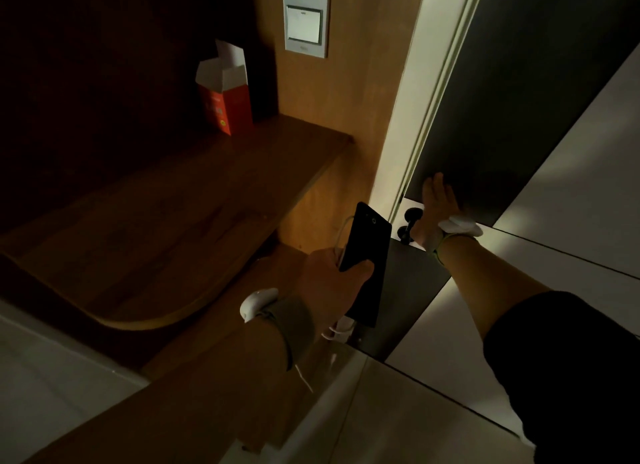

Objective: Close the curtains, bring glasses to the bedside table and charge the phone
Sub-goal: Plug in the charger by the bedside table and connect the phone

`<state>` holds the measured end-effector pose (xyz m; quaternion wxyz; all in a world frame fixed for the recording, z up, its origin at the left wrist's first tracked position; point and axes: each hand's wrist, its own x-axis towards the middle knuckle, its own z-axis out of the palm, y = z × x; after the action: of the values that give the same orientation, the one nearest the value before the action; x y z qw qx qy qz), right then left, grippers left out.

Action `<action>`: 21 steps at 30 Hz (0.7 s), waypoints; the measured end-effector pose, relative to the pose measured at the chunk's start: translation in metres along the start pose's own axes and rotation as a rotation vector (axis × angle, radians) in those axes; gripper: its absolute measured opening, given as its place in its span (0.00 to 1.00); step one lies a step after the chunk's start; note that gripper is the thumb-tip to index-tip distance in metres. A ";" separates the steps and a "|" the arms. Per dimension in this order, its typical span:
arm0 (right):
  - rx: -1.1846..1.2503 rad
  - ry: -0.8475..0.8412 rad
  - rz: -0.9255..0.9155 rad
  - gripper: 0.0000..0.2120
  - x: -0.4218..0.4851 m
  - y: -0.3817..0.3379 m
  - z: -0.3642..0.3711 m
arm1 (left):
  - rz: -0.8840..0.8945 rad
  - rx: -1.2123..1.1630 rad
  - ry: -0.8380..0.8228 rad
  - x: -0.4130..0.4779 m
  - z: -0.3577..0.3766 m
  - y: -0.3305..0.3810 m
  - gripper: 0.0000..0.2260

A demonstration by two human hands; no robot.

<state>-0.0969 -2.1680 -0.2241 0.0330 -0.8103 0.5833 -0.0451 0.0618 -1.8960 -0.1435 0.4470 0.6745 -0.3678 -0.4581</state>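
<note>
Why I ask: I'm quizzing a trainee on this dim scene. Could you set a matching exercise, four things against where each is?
Things:
1. phone
2. orange box
3. wall switch
4. right hand

Places:
A. flat against the dark panel
B. standing on the wooden shelf
C. gripped in the left hand
D. mounted on the wooden wall

Pairs: 1-C, 2-B, 3-D, 4-A.

phone [365, 263]: black slab, dark face, tilted near upright, lower part gripped in left hand [329, 280]. white cable [342, 231] loops just behind it.
</note>
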 end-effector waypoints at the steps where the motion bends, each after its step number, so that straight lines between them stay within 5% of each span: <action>1: 0.136 -0.028 0.004 0.46 -0.006 -0.009 -0.004 | 0.005 0.004 0.007 -0.003 -0.001 -0.001 0.13; 7: 1.146 -0.104 0.207 0.11 -0.118 -0.110 -0.028 | 0.039 0.087 0.073 -0.030 -0.028 -0.021 0.18; 9: 1.442 -0.237 0.312 0.15 -0.173 -0.131 -0.036 | 0.043 0.061 0.019 -0.042 -0.039 -0.028 0.17; 12: 1.529 -0.349 0.372 0.19 -0.238 -0.153 -0.028 | 0.034 -0.005 -0.035 -0.065 -0.059 -0.037 0.06; 21: 1.509 -0.884 0.375 0.17 -0.322 -0.236 0.039 | -0.064 -0.079 0.067 -0.157 -0.141 -0.101 0.15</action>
<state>0.0285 -1.7876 -0.2490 0.7858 -0.4079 0.4553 -0.0943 0.1551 -1.6829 -0.1675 0.4703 0.6829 -0.3124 -0.4635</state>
